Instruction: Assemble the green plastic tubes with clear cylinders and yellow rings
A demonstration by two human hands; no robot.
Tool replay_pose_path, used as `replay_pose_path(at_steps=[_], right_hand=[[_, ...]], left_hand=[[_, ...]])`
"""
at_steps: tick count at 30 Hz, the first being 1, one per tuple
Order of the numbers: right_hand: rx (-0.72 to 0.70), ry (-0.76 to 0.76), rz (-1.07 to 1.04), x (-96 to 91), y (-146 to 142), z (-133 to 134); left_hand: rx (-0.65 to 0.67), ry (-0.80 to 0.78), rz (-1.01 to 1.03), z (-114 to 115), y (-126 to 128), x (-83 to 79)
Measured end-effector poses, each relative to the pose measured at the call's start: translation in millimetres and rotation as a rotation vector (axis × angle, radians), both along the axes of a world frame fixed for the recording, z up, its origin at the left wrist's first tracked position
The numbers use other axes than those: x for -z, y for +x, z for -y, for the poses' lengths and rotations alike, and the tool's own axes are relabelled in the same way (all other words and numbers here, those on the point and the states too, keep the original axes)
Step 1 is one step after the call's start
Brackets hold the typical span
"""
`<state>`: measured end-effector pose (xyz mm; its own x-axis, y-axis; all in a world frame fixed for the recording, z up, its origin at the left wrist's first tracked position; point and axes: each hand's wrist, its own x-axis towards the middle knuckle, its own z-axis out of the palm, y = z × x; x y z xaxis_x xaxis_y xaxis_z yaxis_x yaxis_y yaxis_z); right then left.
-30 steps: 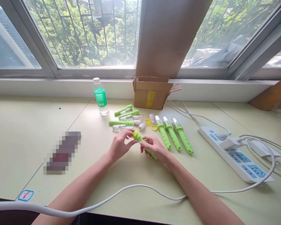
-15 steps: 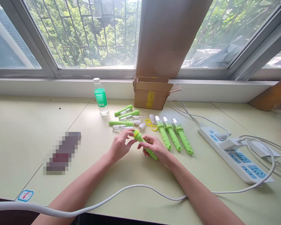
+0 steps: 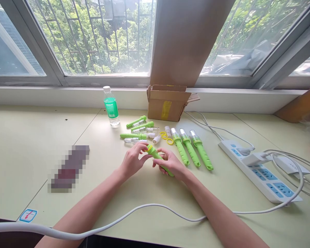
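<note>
Bottle [image 3: 111, 107]: clear, beyond the grip, leftward. Left hand [image 3: 130, 161]: thumb and fingers pinching the yellow collar [image 3: 149, 148] of a green stick [image 3: 154, 152] (tubular, slanted), between both hands. Right hand [image 3: 172, 162]: curled round its shaft. Three notched, clear-domed sticks [image 3: 192, 152]: just right.

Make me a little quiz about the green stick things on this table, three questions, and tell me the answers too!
1. True or false: the cardboard box stands farther back on the table than the loose yellow rings.
2. The right hand grips the lower part of the held green stick. What colour is the band at its other end, by the left hand? A) blue B) yellow C) red
3. Fill in the number: ___ clear-topped green sticks lie side by side, right of those rings.

Key: 1. True. 2. B. 3. Three.
</note>
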<state>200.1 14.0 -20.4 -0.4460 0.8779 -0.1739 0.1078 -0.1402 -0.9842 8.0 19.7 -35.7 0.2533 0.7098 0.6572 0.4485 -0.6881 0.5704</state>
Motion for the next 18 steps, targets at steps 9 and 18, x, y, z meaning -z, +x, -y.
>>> replay_pose_path(at_steps=[9,18], right_hand=[[-0.001,-0.006,-0.075,-2.1,0.1,0.4],[-0.060,0.000,-0.085,-3.2,0.5,-0.2]], left_hand=[[0.019,-0.006,-0.033,0.6,0.1,-1.7],[0.021,-0.012,0.002,0.8,-1.0,-3.0]])
